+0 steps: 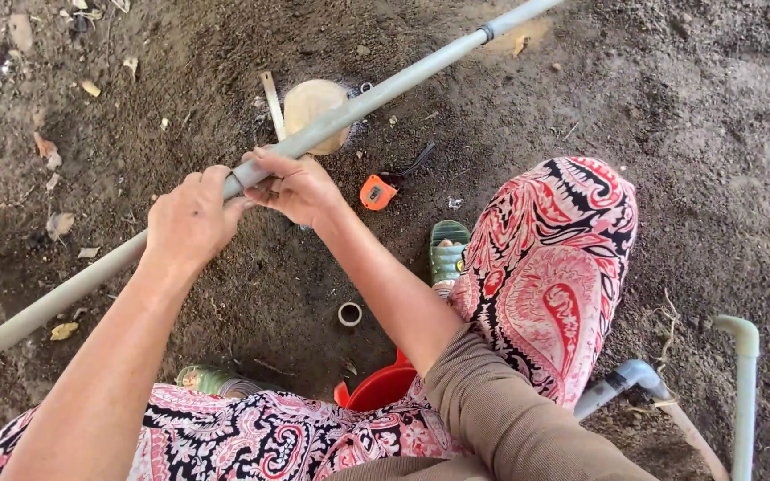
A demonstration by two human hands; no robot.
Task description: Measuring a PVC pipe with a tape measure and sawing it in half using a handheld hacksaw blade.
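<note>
My left hand (191,218) and right hand (296,185) both clamp the long grey pipe (385,89), held slanting above the dirt floor (670,107). Its long free ends could sag or twist out of my grip.

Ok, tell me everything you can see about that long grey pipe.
The grey pipe looks like dull plastic, long, straight and round. It runs slantwise from lower left to the top edge, held above the dirt ground. A dark ring marks a joint near its upper end. The left hand wraps it from above; the right hand grips it alongside, at mid-length.
</note>
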